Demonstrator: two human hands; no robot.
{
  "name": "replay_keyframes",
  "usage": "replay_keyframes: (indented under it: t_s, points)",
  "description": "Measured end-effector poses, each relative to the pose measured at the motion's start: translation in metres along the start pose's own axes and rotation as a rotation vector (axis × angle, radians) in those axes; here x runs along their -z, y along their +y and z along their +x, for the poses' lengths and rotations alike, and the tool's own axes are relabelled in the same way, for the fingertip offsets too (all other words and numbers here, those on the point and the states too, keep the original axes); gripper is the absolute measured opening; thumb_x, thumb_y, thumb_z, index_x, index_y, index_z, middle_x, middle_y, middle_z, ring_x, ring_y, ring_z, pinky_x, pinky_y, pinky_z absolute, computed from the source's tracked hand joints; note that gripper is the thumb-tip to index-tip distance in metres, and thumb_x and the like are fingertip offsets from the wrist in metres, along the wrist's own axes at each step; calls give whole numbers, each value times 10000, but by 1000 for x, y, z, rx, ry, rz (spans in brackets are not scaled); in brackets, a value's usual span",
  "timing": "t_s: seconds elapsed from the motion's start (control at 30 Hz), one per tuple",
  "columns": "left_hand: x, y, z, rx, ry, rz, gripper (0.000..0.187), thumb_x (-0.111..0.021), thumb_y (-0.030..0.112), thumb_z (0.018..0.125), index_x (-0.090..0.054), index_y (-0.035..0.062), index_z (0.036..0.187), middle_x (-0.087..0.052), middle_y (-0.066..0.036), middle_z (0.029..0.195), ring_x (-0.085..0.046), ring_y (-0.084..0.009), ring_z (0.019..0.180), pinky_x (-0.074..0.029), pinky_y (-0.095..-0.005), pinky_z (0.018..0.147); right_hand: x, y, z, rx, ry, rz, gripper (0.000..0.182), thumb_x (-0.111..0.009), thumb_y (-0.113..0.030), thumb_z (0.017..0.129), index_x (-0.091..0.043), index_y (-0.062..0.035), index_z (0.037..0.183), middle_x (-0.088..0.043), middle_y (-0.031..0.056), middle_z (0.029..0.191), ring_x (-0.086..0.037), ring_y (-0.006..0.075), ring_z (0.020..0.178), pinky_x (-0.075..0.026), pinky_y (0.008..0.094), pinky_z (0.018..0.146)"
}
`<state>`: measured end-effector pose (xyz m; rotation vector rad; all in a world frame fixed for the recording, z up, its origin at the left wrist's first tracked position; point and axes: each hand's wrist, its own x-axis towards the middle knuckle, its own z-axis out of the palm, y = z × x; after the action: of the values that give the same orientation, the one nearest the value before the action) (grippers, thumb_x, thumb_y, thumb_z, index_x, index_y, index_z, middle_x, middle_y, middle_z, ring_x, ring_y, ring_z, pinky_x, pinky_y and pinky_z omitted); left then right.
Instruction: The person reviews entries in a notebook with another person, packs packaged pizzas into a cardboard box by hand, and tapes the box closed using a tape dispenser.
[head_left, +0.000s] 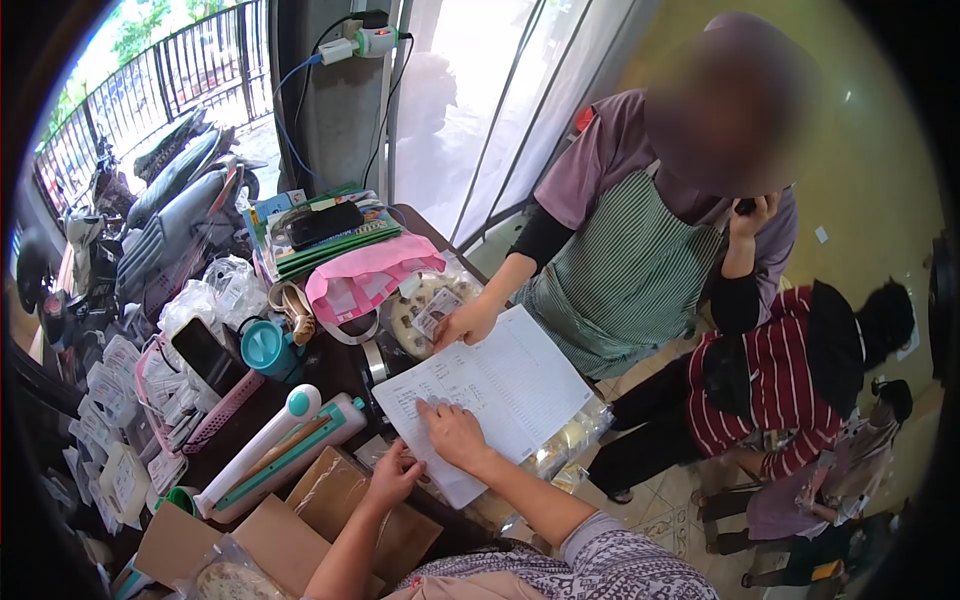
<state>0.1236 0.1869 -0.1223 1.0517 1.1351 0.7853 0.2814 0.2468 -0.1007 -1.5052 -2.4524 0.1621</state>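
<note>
An open notebook [540, 375] with handwritten lines on its left page lies tilted over plastic-wrapped packs. My right hand [452, 435] rests on the lower part of that page, index finger stretched toward the writing. Close beside the notebook's near edge is my left hand [397, 472], its fingers loosely bent and apart, with nothing visible in it. Across from me, a co-worker's hand [472, 322] touches the notebook's upper edge beside a clear-wrapped round food pack [408, 318] with a label. The co-worker's other hand [752, 218] holds a dark phone near the head.
An impulse sealer [290, 455] stands left of an open cardboard box [285, 530]. Beyond are a teal tumbler [268, 350], a pink basket [215, 415] with a phone, a pink bag [370, 275] and stacked books [325, 245]. Other people stand at the right.
</note>
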Motion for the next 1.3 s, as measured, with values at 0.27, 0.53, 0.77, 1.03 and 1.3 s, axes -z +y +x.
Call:
replay_keyframes:
  t_s: [0.27, 0.53, 0.77, 1.03, 1.3]
  points:
    - [-53, 53, -9, 206, -482, 421, 235, -542, 199, 869, -597, -9, 962, -679, -76, 796, -650, -139, 663, -508, -277, 617, 53, 27, -54, -90, 42, 70, 320, -579, -191, 759, -586, -78, 1058, -546, 102, 859, -557, 274, 833, -450, 408, 678]
    - [-32, 78, -55, 29, -546, 1099, 476, -649, 261, 745, -515, 75, 1162, -588, -167, 1072, -580, -286, 991, -462, -360, 831, 73, 42, -102, -158, 24, 35, 258, -601, -197, 764, -617, -84, 996, -541, 84, 833, -550, 252, 836, -437, 402, 685]
    - [5, 71, -115, 9, -139, 1529, 646, -650, 358, 740, -413, 107, 1287, -418, -131, 1317, -358, -304, 1254, -255, -530, 1021, 66, 13, -107, -9, 75, 146, 308, -610, -121, 753, -593, -60, 1054, -536, 99, 790, -570, 272, 728, -469, 359, 629]
    - [-1, 51, -128, 168, -6, 1410, 685, -625, 421, 767, -378, 104, 1321, -372, -141, 1368, -309, -290, 1294, -185, -522, 1062, 61, 15, -119, -115, -84, 117, 578, -515, -84, 781, -363, -94, 1338, -565, 155, 778, -599, 325, 662, -501, 403, 576]
    - [2, 85, -151, 83, -8, 1496, 684, -651, 420, 743, -414, 77, 1286, -464, -120, 1297, -416, -258, 1221, -183, -515, 1060, 87, 15, -128, -352, -264, 97, 655, -446, -66, 771, -249, -114, 1394, -610, 211, 839, -608, 386, 673, -499, 458, 614]
